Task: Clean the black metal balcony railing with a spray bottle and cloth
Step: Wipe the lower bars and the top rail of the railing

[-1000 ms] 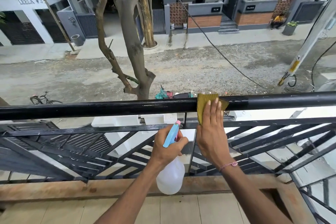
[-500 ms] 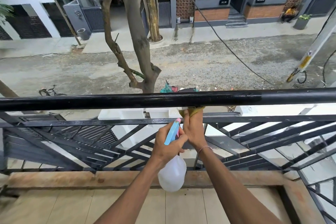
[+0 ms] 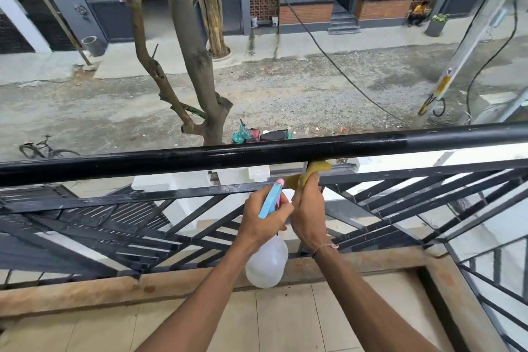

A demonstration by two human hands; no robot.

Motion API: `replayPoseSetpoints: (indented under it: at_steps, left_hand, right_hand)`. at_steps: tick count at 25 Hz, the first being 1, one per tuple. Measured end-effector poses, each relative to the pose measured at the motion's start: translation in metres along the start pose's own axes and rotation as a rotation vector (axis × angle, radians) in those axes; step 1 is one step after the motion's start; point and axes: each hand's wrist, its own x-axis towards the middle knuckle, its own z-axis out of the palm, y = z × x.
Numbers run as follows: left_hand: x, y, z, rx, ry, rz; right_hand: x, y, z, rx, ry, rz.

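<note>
black railing runs left-right; spray bottle nozzle points up.

The top rail runs left to right, with the cloth just under it, right of centre. The spray bottle hangs nearer, left of the cloth. The tree stands beyond.

We count two hands: our left hand and our right hand. One spray bottle sits in the left fingers, and one yellow cloth pokes up above the right fingertips. One black top rail runs beyond the fingers. Further past them we count one bicycle, one grey pot and one seated person.
</note>
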Motion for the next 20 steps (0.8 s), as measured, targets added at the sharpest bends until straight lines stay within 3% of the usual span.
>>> replayPoseSetpoints:
  at_steps: [1,2,4,6,11,12,14,17,20]
  left_hand:
    - [0.003,-0.003,-0.002,-0.011,0.003,0.0]
    - [0.004,-0.007,-0.006,-0.014,0.006,0.005]
    - [0.006,-0.011,-0.014,-0.021,0.012,0.019]
    - [0.006,-0.016,-0.023,-0.029,-0.014,0.03]
    - [-0.003,-0.024,-0.039,-0.019,-0.033,0.003]
    - [-0.003,-0.026,-0.041,-0.022,-0.032,-0.002]
    - [-0.002,-0.028,-0.043,-0.022,-0.026,-0.013]
    - [0.0,-0.033,-0.045,-0.017,-0.027,-0.014]
    - [0.0,-0.037,-0.047,-0.028,0.022,-0.028]
  right_hand:
    - [-0.009,0.003,0.004,0.018,-0.011,0.049]
    - [-0.017,0.012,0.009,-0.102,-0.024,-0.024]
    - [-0.021,0.027,0.017,-0.388,0.041,-0.365]
    - [-0.007,0.035,0.018,-0.569,0.027,-0.532]
    - [0.019,0.049,-0.01,-1.357,-0.231,-0.652]
    - [0.017,0.051,-0.007,-1.417,-0.27,-0.662]
    - [0.008,0.046,0.007,-1.357,-0.333,-0.544]
    - [0.009,0.032,0.039,-0.961,-0.291,-0.325]
    - [0.011,0.024,0.072,-0.804,-0.355,-0.519]
